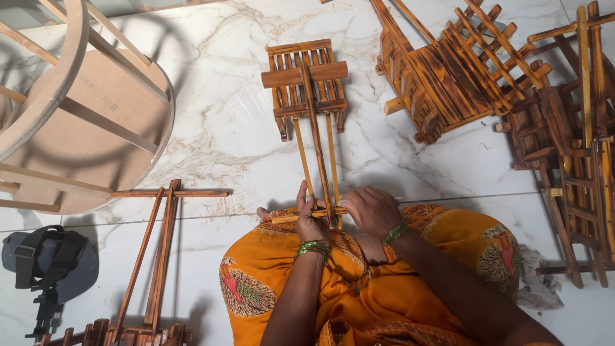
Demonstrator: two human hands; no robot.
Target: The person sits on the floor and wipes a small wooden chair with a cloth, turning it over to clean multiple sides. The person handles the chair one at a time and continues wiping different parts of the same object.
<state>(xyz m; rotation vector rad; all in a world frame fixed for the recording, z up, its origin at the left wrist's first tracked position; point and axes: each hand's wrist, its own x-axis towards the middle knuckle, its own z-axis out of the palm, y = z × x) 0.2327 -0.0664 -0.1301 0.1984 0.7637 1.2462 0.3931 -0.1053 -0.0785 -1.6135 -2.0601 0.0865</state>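
A small slatted wooden frame (306, 83) with long thin sticks lies on the marble floor (224, 128) in front of my lap. My left hand (309, 221) grips the near ends of the sticks, where a short cross stick (288, 218) lies across them. My right hand (370, 210) is closed on the same near end from the right. Both wrists wear green bangles. My orange patterned cloth (359, 288) covers my lap below the hands.
A heap of similar dark wooden frames (487, 70) fills the upper right and right edge. A round wooden stool (77, 109) lies at the upper left. Another stick frame (154, 256) lies at the lower left beside a grey cap (48, 259).
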